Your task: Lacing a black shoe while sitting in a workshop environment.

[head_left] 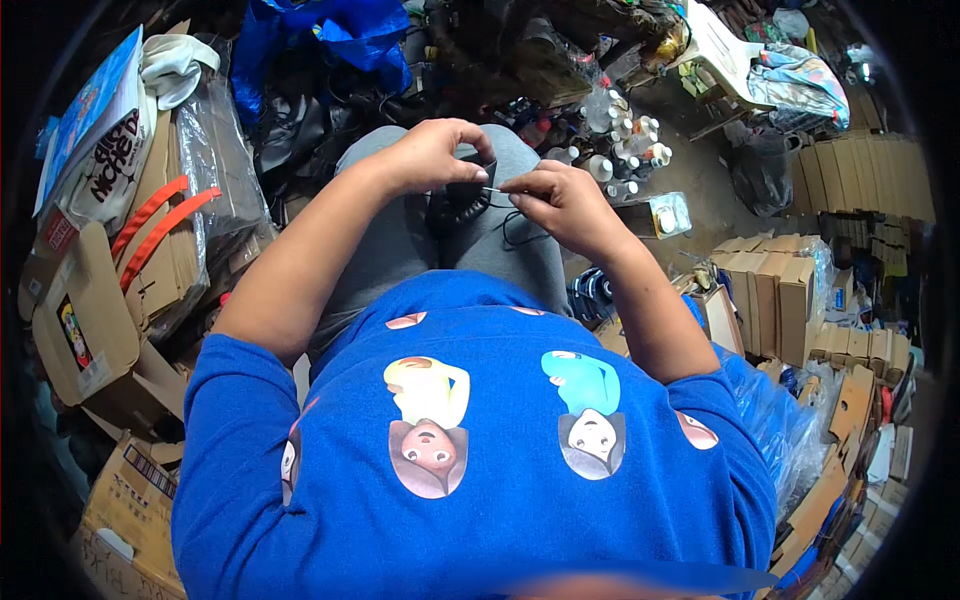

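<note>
A dark black item (462, 207) with a ridged edge, perhaps a shoe, rests between my thighs on my grey trousers (385, 255). Around its upper part curls my left hand (437, 157), thumb and fingers closed on it. My right hand (565, 202) pinches a thin metal needle-like tool (493, 190), whose tip points left at the black item near my left thumb. From under the right fingers a loose black thread (512, 240) loops down over my right thigh. The far side of the black item is hidden by my left hand.
Several plastic bottles (630, 150) stand on the floor ahead to the right, near a white plastic chair (722, 50) with a cloth on it. A blue bag (335, 40) lies far ahead. Cardboard boxes (765, 290) crowd the right; more cardboard (85, 310) leans at the left.
</note>
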Demonstrator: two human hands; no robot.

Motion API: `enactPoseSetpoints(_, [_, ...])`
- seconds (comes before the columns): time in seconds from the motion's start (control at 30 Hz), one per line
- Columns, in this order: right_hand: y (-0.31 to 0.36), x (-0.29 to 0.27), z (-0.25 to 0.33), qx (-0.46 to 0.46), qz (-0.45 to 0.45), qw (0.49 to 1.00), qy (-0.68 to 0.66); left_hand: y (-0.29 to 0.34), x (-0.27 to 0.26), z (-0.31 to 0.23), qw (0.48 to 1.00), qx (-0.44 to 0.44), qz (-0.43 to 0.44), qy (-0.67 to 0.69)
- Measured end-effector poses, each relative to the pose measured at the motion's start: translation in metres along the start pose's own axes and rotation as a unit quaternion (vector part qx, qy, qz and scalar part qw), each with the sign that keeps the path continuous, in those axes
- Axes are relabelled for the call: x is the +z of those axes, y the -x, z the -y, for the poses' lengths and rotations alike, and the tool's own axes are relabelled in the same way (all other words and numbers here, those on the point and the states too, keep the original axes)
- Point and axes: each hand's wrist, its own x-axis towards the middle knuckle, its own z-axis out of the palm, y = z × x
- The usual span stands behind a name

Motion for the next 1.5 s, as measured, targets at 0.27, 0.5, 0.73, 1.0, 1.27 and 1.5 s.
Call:
enactPoseSetpoints(0.27, [-0.010, 0.001, 0.003, -0.003, 0.021, 0.997, 0.070, -0.008, -0.008, 0.020, 0.983, 0.037, 0.110, 0.139])
enactPoseSetpoints(0.5, [-0.011, -0.001, 0.020, 0.020, 0.025, 0.988, 0.151, -0.004, -0.014, 0.015, 0.981, 0.040, 0.146, 0.117])
enactPoseSetpoints(0.73, [-0.008, 0.001, 0.017, 0.052, 0.015, 0.994, 0.092, -0.005, -0.015, 0.015, 0.983, 0.045, 0.146, 0.098])
enactPoseSetpoints(1.0, [-0.011, 0.001, 0.021, 0.056, 0.030, 0.991, 0.120, -0.007, -0.014, 0.018, 0.979, 0.032, 0.159, 0.119])
enactPoseSetpoints(1.27, [-0.002, 0.021, 0.005, -0.010, -0.060, 0.993, 0.099, -0.016, -0.010, 0.021, 0.980, 0.018, 0.147, 0.133])
enactPoseSetpoints(1.5, [-0.013, 0.008, -0.036, 0.041, 0.050, 0.992, -0.104, -0.031, -0.010, 0.029, 0.973, 0.015, 0.187, 0.133])
